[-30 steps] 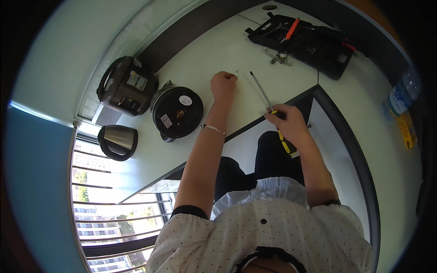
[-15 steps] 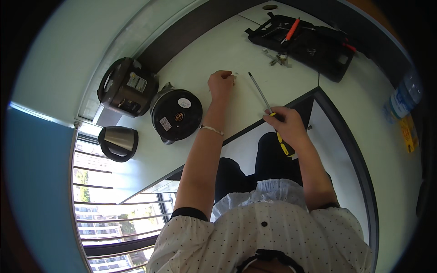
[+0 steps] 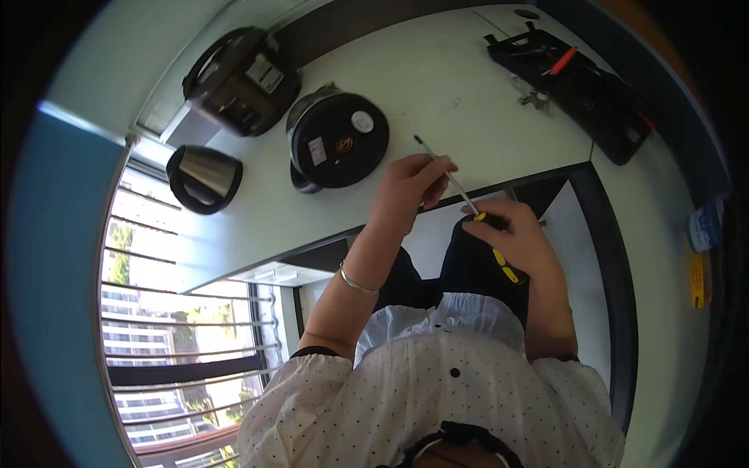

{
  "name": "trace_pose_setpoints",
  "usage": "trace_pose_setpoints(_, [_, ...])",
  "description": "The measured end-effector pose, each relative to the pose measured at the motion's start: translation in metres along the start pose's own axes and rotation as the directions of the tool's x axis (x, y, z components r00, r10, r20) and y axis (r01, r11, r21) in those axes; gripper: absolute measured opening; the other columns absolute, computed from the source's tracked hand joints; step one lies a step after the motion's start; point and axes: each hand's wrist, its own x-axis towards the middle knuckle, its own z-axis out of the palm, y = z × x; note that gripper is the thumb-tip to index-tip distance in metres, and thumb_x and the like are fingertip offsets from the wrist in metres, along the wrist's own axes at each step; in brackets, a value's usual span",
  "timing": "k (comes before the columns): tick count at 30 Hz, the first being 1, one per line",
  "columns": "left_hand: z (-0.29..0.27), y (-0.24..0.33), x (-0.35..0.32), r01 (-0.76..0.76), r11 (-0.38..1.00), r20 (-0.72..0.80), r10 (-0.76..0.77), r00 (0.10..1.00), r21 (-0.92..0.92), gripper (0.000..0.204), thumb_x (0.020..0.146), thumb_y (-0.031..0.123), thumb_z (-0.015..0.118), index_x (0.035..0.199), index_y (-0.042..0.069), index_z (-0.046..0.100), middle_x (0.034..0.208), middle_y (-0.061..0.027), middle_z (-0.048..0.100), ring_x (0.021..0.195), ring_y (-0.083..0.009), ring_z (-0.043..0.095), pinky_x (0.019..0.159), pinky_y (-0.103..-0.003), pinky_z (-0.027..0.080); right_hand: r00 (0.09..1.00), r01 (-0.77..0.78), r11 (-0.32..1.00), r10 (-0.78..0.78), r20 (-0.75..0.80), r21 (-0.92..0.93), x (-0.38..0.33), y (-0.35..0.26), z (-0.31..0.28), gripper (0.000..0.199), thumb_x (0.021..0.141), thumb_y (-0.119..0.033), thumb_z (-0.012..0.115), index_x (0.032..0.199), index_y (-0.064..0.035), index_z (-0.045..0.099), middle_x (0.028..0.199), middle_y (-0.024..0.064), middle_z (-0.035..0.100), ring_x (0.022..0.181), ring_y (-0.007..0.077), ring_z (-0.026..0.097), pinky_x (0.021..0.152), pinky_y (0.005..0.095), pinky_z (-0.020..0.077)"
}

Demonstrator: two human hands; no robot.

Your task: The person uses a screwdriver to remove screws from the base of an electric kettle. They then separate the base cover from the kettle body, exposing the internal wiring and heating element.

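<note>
A screwdriver [image 3: 466,197] with a long metal shaft and a black and yellow handle slants up and left above the desk's front edge, over my lap. My right hand [image 3: 515,234] is closed round its handle, part of which the palm hides. Against the middle of the shaft are the bent fingers of my left hand [image 3: 413,187], closed with the thumb; the dark tip sticks out beyond them. Whether anything small is also between those fingers cannot be made out. To the left of this hand sits a round black appliance [image 3: 340,142] with pale stickers.
A dark cooker [image 3: 242,82] and a steel kettle [image 3: 205,179] stand at the left near the window. At the far right lie an open black tool case [image 3: 601,105] with a red tool [image 3: 563,60] and small metal parts [image 3: 535,100]. A bottle [image 3: 704,228] stands by the right edge.
My left hand has come back from the desktop to the screwdriver's shaft. My right hand stays on the handle. The view has shifted, so the desk's things sit elsewhere in it.
</note>
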Motion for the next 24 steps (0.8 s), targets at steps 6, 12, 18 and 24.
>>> trace_pose_setpoints(6, [-0.033, -0.019, -0.047, -0.04, 0.972, -0.18, -0.003, 0.984, -0.23, 0.025, 0.092, 0.021, 0.054, 0.082, -0.001, 0.056, 0.06, -0.0058, 0.052, 0.046, -0.0113, 0.042, 0.042, -0.022, 0.027, 0.916, -0.197, 0.942, 0.078, 0.393, 0.271, -0.008, -0.003, 0.029, 0.046, 0.08, -0.007, 0.07, 0.122, -0.0001, 0.051, 0.079, 0.0071, 0.062, 0.069, 0.0113, 0.059, 0.063, 0.0245, 0.0469])
trace_pose_setpoints(12, [-0.062, -0.025, -0.062, -0.153, 0.981, -0.282, 0.113, 0.953, -0.123, 0.021, 0.09, 0.017, 0.06, 0.091, -0.004, 0.06, 0.062, -0.005, 0.054, 0.048, -0.011, 0.047, 0.044, -0.021, 0.034, 0.86, -0.389, 0.822, 0.163, 0.483, 0.416, -0.01, -0.005, 0.05, 0.053, 0.083, -0.007, 0.065, 0.132, -0.0011, 0.045, 0.068, 0.0058, 0.057, 0.054, 0.0106, 0.055, 0.051, 0.0238, 0.0434])
trace_pose_setpoints(18, [-0.093, -0.027, -0.061, -0.186, 0.497, -0.421, 0.843, 0.333, 0.848, 0.055, 0.07, 0.017, 0.08, 0.116, 0.002, 0.054, 0.104, -0.0111, 0.058, 0.093, -0.0207, 0.055, 0.076, -0.032, 0.046, 0.99, -0.073, 0.996, 0.066, 0.123, 0.055, -0.019, -0.014, 0.075, 0.047, 0.086, -0.009, 0.063, 0.131, -0.0031, 0.048, 0.07, 0.0043, 0.059, 0.054, 0.0058, 0.047, 0.05, 0.0212, 0.0384])
trace_pose_setpoints(24, [-0.126, -0.028, -0.041, -0.02, 0.413, -0.357, 0.808, 0.469, 0.91, 0.086, 0.069, 0.028, 0.079, 0.139, 0.006, 0.034, 0.116, -0.0146, 0.054, 0.121, -0.0295, 0.039, 0.103, -0.045, 0.026, 0.997, -0.015, 1.0, 0.016, 0.072, -0.021, -0.009, -0.014, 0.088, 0.047, 0.087, -0.011, 0.062, 0.13, 0.0007, 0.047, 0.07, 0.0067, 0.059, 0.052, 0.0057, 0.046, 0.048, 0.0217, 0.0379])
